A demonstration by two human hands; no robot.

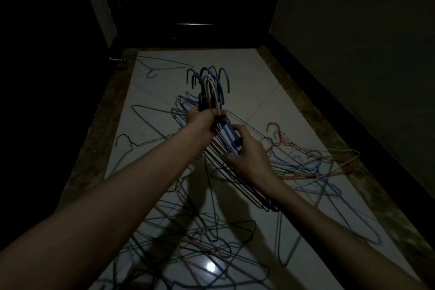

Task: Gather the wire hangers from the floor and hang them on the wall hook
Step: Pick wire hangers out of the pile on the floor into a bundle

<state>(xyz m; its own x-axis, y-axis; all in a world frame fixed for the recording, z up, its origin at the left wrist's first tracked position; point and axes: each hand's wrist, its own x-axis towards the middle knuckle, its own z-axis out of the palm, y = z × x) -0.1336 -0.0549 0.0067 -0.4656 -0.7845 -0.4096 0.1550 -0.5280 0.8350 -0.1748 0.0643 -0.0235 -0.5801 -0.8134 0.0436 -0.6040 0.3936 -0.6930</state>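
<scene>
The left hand [200,116] clenches a bundle of wire hangers [213,92] by the necks, hooks upward, above the floor [266,92]. The right hand [247,150] grips the bundle's lower wires. More loose hangers [200,238] lie scattered on the pale tiles.

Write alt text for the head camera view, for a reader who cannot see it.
Two bare hands hold a bunch of wire hangers above a dim tiled floor: the left hand grips the necks below the upturned hooks, and the right hand steadies the frames. Many loose hangers lie tangled across the floor. A dark door stands ahead.
</scene>
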